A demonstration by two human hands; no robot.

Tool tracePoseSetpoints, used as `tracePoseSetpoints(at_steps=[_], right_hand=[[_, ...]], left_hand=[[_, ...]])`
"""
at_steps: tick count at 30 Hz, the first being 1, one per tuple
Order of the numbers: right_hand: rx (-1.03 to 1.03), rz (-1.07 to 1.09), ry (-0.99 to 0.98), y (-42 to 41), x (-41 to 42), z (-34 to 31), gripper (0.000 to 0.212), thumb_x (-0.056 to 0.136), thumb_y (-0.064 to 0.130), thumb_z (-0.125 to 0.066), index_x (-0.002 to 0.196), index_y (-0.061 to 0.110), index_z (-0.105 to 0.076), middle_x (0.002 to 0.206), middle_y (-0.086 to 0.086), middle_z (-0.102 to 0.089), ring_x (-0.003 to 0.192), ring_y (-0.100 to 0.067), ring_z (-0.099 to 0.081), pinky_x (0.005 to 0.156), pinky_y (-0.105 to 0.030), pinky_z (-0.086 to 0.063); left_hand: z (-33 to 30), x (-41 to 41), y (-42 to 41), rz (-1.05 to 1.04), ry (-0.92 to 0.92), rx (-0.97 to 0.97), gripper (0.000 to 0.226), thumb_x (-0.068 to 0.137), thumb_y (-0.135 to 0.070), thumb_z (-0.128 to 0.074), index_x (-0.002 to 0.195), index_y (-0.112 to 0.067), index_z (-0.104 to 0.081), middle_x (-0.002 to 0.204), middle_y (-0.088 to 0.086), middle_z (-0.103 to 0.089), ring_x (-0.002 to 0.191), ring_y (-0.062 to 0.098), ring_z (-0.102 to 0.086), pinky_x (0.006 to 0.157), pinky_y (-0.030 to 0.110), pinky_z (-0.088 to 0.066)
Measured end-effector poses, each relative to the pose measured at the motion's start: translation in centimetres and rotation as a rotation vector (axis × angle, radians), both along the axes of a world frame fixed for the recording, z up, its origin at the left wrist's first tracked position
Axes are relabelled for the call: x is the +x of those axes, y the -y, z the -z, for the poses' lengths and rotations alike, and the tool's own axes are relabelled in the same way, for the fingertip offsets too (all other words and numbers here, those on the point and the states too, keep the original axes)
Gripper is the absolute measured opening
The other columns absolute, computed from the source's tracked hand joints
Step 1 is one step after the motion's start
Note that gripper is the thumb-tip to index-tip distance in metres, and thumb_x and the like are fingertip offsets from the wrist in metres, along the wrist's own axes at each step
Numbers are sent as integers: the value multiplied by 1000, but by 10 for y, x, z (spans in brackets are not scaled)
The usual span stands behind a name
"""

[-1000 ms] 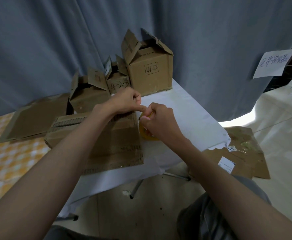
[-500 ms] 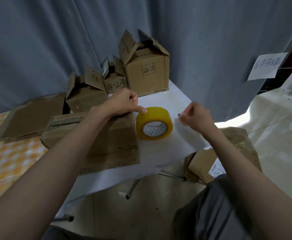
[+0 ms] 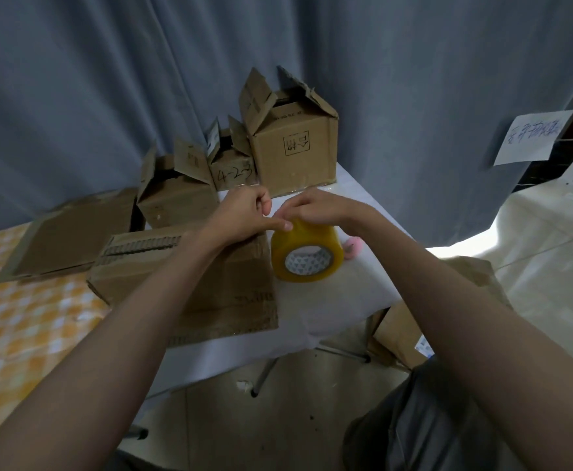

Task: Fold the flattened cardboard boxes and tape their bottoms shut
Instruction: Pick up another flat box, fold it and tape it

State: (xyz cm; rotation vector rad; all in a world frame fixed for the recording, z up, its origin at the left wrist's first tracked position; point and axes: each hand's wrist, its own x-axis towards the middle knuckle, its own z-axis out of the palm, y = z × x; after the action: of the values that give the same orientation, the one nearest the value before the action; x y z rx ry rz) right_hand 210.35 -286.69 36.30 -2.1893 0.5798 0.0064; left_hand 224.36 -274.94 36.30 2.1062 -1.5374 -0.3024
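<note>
A yellow tape roll [image 3: 307,253] stands on its edge on the white table [image 3: 343,300]. My right hand [image 3: 315,209] reaches over its top, fingertips curled onto the tape surface. My left hand [image 3: 244,212] is beside it with fingers curled, its thumb stretched out onto the top of the roll. Under my left forearm lies a flattened cardboard box [image 3: 217,294]. Three folded boxes with open top flaps stand behind: a large one [image 3: 295,151], a small one marked 4-2-3 [image 3: 234,168] and a medium one [image 3: 176,195].
A small pink object [image 3: 353,249] lies just right of the roll. Another flat cardboard sheet [image 3: 71,232] rests at the left on a yellow checked surface [image 3: 23,328]. More cardboard [image 3: 400,331] lies on the floor under the table's right edge. A grey curtain hangs behind.
My right hand went out to the right, away from the roll, and has come back onto its top. The pink object now lies on the table. My left hand has stayed at the roll.
</note>
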Motion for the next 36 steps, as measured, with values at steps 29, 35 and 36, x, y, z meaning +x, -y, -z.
tracePoseSetpoints(at_steps=[29, 35, 36], right_hand=[[-320, 70, -155, 23, -1, -13, 11, 95, 30, -60, 105, 28, -66, 116, 4, -55, 107, -20, -53, 79, -25, -46], [-114, 240, 163, 2, -29, -21, 17, 99, 17, -54, 107, 14, -68, 97, 12, -54, 85, -7, -51, 67, -16, -39], [-75, 273, 192, 0, -34, -20, 17, 99, 18, -53, 107, 15, -68, 96, 14, -53, 85, -7, -51, 69, -18, -42]], left_hand=[[22, -9, -16, 31, 52, -101, 31, 69, -3, -68, 81, -22, -47, 80, -3, -47, 73, 15, -40, 61, 33, -36], [13, -11, -8, -22, 52, -40, 27, 81, -23, -77, 92, -17, -53, 90, 0, -53, 79, 16, -48, 63, 29, -39], [11, -10, -11, -53, -44, -102, 23, 85, -26, -74, 93, -16, -55, 90, 0, -57, 76, 13, -50, 63, 27, -41]])
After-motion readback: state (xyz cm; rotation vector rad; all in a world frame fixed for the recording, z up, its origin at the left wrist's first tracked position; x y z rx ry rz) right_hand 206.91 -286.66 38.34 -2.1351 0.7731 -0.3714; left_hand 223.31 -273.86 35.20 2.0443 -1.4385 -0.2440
